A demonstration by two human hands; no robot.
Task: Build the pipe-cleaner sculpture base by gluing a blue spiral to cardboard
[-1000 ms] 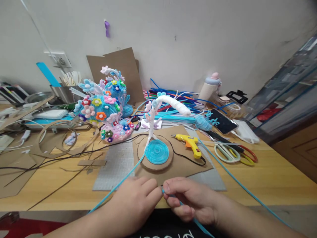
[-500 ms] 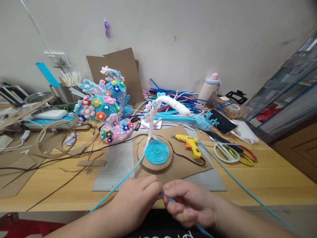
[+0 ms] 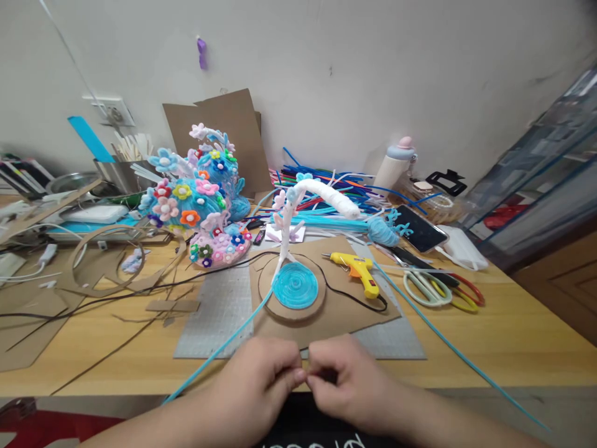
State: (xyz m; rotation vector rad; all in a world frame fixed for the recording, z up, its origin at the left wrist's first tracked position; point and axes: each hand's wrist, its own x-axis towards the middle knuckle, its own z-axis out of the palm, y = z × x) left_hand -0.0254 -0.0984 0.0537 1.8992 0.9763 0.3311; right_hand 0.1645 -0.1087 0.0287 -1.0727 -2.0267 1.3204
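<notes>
My left hand and my right hand meet at the table's front edge, fingertips pinched together. Half a second ago a light blue pipe cleaner ran between them; now their closed fingers hide the held part. From a round cardboard base, a light blue pipe cleaner runs down behind my left forearm. On that base lies a flat blue coil, beside a white wrapped stem that arches to the right and carries small pastel flowers.
A yellow glue gun lies right of the base on cardboard, its black cord trailing. Farther right are scissors and a phone. A flower-covered craft piece stands at left. Pipe cleaners are heaped behind. Another blue strand crosses the right side.
My right hand has turned palm down, its fingers curling in against my left fingertips. The blue length seen between and below the hands is now hidden. The base and stem have not moved.
</notes>
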